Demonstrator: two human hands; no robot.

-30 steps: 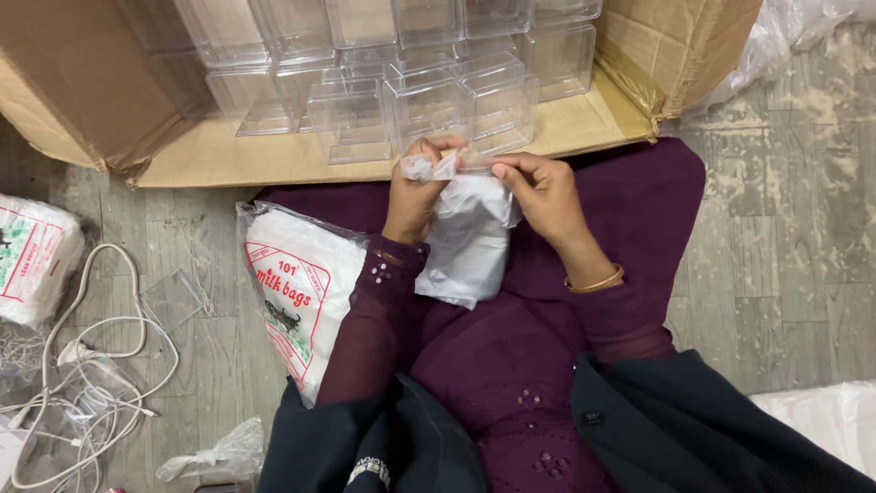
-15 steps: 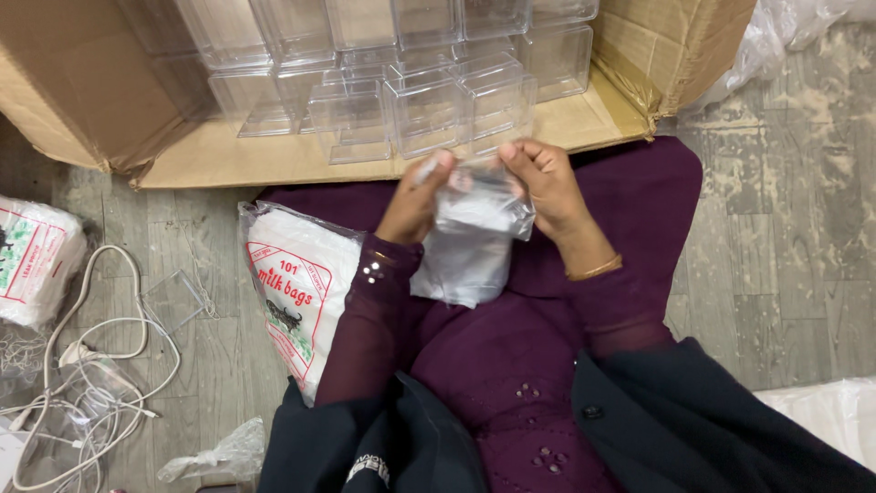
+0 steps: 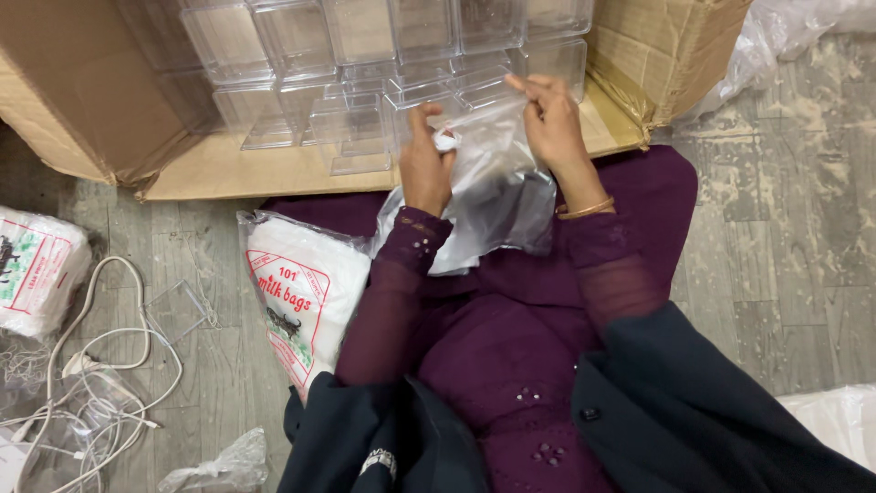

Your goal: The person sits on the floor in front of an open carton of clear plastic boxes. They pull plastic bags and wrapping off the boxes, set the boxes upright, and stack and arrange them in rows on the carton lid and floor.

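A clear plastic bag [image 3: 497,187] hangs just above the centre of the frame, held up over the person's purple-clad lap [image 3: 511,338] and in front of an open cardboard box [image 3: 82,110]. The left hand [image 3: 425,164] grips the bag's upper left edge, its fingers [image 3: 422,119] curled together and clamped on the film beside a small white bit at the bag's mouth. The right hand [image 3: 550,123] pinches the bag's upper right corner, its fingers [image 3: 529,89] closed on the plastic, with a gold bangle [image 3: 584,209] at the wrist. Between the two hands the film is stretched fairly taut, and the rest of the bag sags crumpled toward the lap. Behind the hands, across the top of the frame, the box lies on its side and holds rows of clear plastic boxes [image 3: 365,55], stacked close together. Left of the lap, a pack of white bags [image 3: 306,292] with red and green print lies on the grey wooden floor [image 3: 785,237], its edge touching the purple cloth. Further out, at the left edge of the frame, lies a second printed pack [image 3: 36,269], and below it a tangle of white cables [image 3: 91,365]. A crumpled piece of clear plastic [image 3: 214,467] sits near the bottom left. More loose plastic wrap [image 3: 785,36] shows in the upper right corner.
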